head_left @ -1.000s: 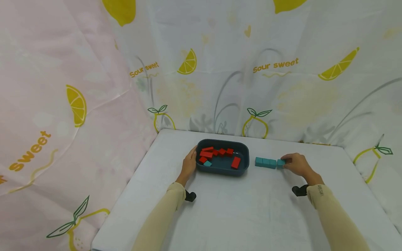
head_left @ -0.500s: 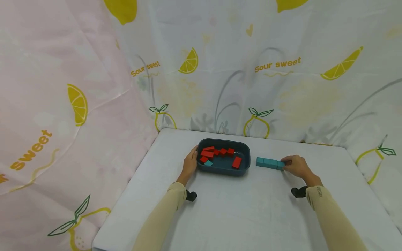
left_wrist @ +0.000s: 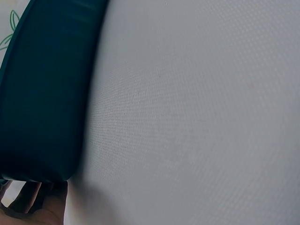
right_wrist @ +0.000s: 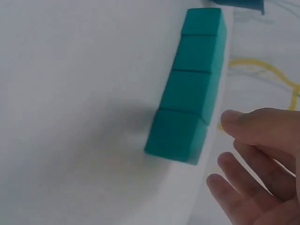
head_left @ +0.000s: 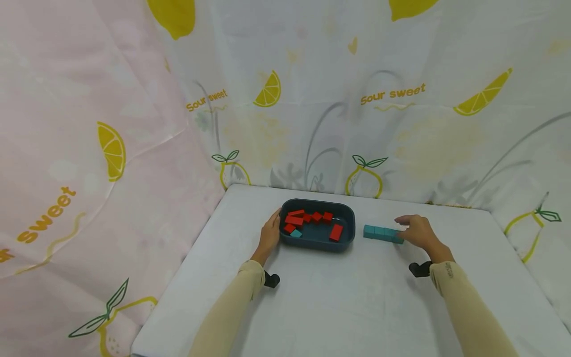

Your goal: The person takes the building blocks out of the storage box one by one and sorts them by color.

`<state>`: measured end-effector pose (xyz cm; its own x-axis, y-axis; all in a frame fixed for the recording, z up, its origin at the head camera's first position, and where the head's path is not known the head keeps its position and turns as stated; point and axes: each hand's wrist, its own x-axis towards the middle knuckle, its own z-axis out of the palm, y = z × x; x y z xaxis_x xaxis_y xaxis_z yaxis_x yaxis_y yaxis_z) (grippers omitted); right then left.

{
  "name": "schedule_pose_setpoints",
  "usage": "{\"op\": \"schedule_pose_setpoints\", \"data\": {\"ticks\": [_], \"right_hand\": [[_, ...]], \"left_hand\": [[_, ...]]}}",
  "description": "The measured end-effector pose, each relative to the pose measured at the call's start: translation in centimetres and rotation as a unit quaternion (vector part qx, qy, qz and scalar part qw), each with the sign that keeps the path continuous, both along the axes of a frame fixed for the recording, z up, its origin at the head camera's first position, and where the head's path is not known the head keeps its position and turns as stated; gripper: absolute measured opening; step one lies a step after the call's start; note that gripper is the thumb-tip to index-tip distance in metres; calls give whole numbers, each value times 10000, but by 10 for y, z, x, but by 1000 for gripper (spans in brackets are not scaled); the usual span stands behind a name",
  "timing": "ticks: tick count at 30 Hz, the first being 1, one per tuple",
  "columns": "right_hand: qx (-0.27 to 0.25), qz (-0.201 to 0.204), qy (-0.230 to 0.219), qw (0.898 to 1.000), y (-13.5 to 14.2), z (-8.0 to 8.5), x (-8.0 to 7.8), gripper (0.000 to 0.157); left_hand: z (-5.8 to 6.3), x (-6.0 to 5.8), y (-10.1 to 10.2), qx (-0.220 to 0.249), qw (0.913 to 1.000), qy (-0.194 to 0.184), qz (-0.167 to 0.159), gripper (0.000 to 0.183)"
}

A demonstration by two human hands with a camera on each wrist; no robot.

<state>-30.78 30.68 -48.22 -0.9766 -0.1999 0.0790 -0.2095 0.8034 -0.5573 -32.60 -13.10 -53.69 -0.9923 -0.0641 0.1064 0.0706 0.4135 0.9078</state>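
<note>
My left hand (head_left: 268, 236) rests its fingers along the left end of a dark blue tray (head_left: 315, 243). In the left wrist view its fingertips meet the tray's lower corner. Several red blocks (head_left: 294, 220), cubes and longer pieces, lie loose inside, along with one teal block (head_left: 296, 233) near the front left. To the right of the tray, several teal cubes (right_wrist: 187, 91) stand in a row, end to end. My right hand (head_left: 421, 233) is at the row's right end, its thumb and fingers spread apart with nothing between them.
A white table (head_left: 339, 302) carries everything. Fabric curtains (head_left: 308, 129) printed with lemons rise behind it and at both sides. Dark wrist mounts (head_left: 421, 269) stick out below each wrist.
My right hand has slid the last teal cube leftward against the row, then let go and spread its fingers. My left hand stays on the tray.
</note>
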Motion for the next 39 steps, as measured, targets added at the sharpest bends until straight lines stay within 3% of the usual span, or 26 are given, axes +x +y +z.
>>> {"op": "schedule_pose_setpoints", "data": {"ticks": [8, 16, 21, 30, 33, 39], "right_hand": [[-196, 308, 346, 9987, -48, 26, -9, 39], [-347, 1261, 786, 9883, -121, 34, -7, 39], [-381, 1592, 918, 9822, -162, 32, -3, 38], [-402, 2173, 966, 9705, -226, 18, -10, 28], [-408, 2192, 900, 9707, -239, 13, -13, 26], [-259, 1830, 459, 9817, -257, 6, -19, 22]], "left_hand": [[1, 1, 1, -19, 10000, 21, 40, 42], [-1, 1, 1, -86, 9999, -20, 51, 42], [-1, 2, 2, -62, 10000, 29, -9, 43], [-4, -2, 0, -99, 9999, 16, 16, 42], [-3, -2, 0, -119, 9999, -33, 28, 42], [-3, -2, -1, -229, 9997, 57, 9, 43]]}}
